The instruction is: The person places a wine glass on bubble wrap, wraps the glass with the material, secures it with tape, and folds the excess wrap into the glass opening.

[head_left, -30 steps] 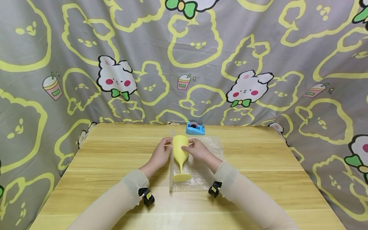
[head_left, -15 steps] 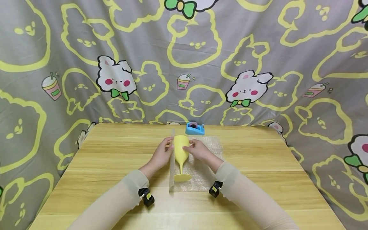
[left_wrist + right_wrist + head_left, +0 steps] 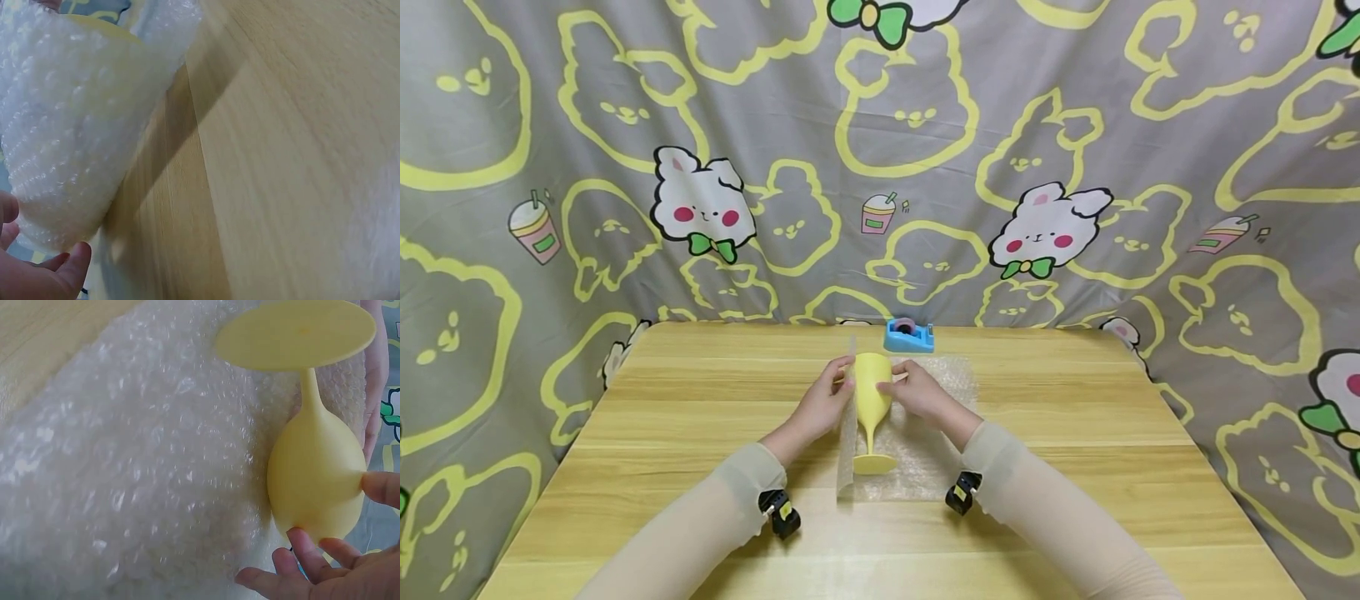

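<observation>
A yellow goblet (image 3: pixel 872 392) lies along the left part of a sheet of bubble wrap (image 3: pixel 936 467), its rim toward the far side and its round foot toward me. My right hand (image 3: pixel 925 396) holds the goblet's bowl from the right, thumb on one side and fingers on another in the right wrist view. On the left, my left hand (image 3: pixel 822 404) grips the wrap's raised left edge, which stands up beside the goblet. From the left wrist view the bubble wrap (image 3: pixel 75 125) hides most of the goblet; a strip of yellow rim shows above it.
A blue tape dispenser (image 3: pixel 910 335) stands beyond the wrap near the back edge of the wooden table (image 3: pixel 700 367). Behind the table hangs a grey curtain (image 3: pixel 805 108) with cartoon prints. Black wrist cameras sit below both sleeves.
The goblet has shifted very slightly, and the lower end of the raised wrap edge leans a little farther left. Both hands keep nearly the same place and hold.
</observation>
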Available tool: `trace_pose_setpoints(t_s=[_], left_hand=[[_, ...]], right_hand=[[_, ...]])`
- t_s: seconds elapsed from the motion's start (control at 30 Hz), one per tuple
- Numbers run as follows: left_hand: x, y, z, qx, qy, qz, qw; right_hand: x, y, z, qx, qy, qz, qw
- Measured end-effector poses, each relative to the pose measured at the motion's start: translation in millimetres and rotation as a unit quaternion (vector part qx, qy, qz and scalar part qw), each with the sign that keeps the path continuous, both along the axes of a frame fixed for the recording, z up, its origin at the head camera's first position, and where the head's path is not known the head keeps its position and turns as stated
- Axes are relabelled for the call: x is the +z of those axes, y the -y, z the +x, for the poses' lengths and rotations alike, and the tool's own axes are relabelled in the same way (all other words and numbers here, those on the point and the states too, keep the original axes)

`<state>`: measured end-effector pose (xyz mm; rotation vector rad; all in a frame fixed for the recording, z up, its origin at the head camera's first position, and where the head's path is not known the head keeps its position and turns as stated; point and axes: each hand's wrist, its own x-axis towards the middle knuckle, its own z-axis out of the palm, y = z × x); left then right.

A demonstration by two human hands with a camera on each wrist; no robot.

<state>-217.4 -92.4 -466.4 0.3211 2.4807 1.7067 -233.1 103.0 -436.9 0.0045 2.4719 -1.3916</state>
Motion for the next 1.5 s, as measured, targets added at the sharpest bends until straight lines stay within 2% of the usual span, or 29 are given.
trace_pose_setpoints(t_s=[0.33,0.67,0.97,1.2,1.5], left_hand=[[5.2,0.6,-1.9,-0.032,-0.012,-0.010,0.9994],[4.4,-3.0,0.9,-0.016,-0.017,-0.041,0.9989],[5.1,-4.1,2.9,-0.013,-0.017,-0.044,0.9988],[5.8,-5.1,2.4,-0.009,-0.017,-0.042,0.9990],[4.6,-5.8,1.1,-0.008,-0.024,-0.044,0.9987]], right_hand=[[-2.8,0.1,-0.6,0.007,-0.003,-0.014,0.9999],[-4.3,-2.0,-1.5,0.024,-0.011,0.008,0.9996],[-3.1,-5.7,-3.1,0.022,-0.007,-0.017,0.9996],[-2.0,-6.6,-4.0,0.028,0.016,-0.051,0.9982],[-3.7,-5.8,-4.5,0.026,-0.001,-0.038,0.9989]])
